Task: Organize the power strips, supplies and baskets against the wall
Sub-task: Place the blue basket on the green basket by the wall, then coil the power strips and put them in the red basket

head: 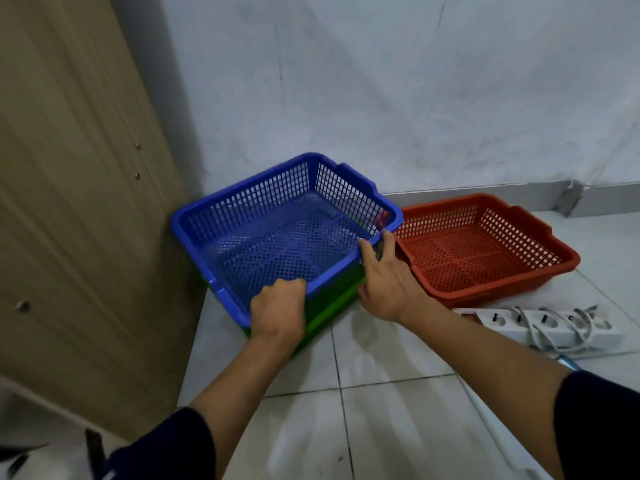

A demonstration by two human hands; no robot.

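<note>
A blue mesh basket (277,233) sits nested on top of a green basket (329,306) in the corner between the wall and a wooden panel. My left hand (277,313) grips the blue basket's near rim. At its right front corner, my right hand (384,278) holds the rim, thumb over the edge. An empty red mesh basket (485,251) rests on the floor just right of them, close to the wall. A white power strip (554,327) with its cord wrapped around it lies on the tiles in front of the red basket.
A tall wooden panel (76,209) stands at the left. The grey-white wall (381,91) and its baseboard (485,190) run behind the baskets. Pale floor tiles (398,427) stretch toward me. A dark object (20,455) shows at the bottom left.
</note>
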